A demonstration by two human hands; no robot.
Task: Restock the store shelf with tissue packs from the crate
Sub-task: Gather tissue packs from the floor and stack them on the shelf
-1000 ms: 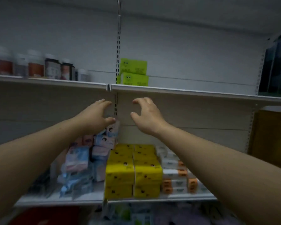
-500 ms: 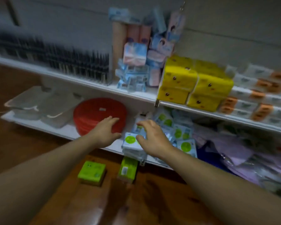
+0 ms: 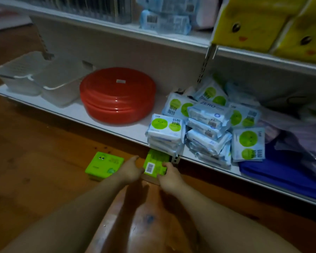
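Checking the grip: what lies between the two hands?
In the head view, a green tissue pack sits between the left hand and right hand, both touching its sides.

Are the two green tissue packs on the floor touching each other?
Apart. The head view shows the left hand and bare floor between the green pack with eyes and the barcode pack.

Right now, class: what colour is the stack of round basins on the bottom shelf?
Red, seen in the head view: stack of round basins.
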